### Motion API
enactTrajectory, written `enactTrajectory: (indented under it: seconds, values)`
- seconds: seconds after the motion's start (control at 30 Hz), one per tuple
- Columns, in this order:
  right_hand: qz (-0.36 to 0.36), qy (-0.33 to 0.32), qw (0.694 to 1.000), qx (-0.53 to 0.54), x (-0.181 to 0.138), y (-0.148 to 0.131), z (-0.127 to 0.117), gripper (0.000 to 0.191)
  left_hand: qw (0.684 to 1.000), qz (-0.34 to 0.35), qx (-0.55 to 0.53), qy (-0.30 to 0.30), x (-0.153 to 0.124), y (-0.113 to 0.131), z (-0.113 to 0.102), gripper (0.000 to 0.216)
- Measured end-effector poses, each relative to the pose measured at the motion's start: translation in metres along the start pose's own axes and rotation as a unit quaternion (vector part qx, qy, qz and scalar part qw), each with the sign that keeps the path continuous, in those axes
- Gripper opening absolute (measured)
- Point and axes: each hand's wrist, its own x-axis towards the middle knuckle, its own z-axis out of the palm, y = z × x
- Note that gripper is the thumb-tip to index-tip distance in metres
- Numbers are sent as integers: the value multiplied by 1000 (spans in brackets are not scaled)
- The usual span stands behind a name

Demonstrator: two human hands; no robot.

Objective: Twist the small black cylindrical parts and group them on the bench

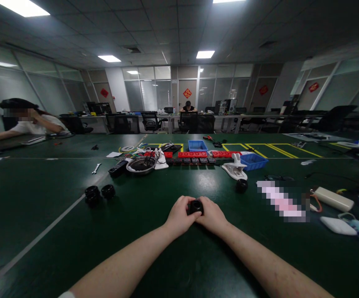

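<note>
"Black piece (193, 208), is it lying loose on the surface (154, 260)?"

"No, the left hand (179, 215) and the right hand (212, 216) are clasped round it from either side, well in from the far edge. Whether its base touches down, I can't tell."

"What's around them?"

"A similar lump (242, 186) past the right hand, just by a white clip (235, 167). Black rings (107, 191) off towards the left edge, near a wrench (96, 168). Nearer the far edge, red strips (192, 154) and a blue bin (254, 161)."
</note>
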Motion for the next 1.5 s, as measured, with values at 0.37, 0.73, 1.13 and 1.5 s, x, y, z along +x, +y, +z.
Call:
enactTrajectory:
  seconds: [0.37, 0.73, 1.13, 1.5]
  values:
    - [-58, -203, 943, 258, 7, 18, -29, 37, 987, 68, -72, -125, 11, -15, -14, 37]
    - [-54, -193, 948, 246, 6, 18, -28, 33, 988, 65, -53, -126, 9, -12, -15, 37]
    - [-7, -112, 979, 171, 6, 17, -15, 37, 999, 9, -10, -44, 1, 2, -5, 35]
    - [45, 13, 999, -16, 2, -3, 3, 27, 999, -30, 14, 37, 1, 4, 2, 30]
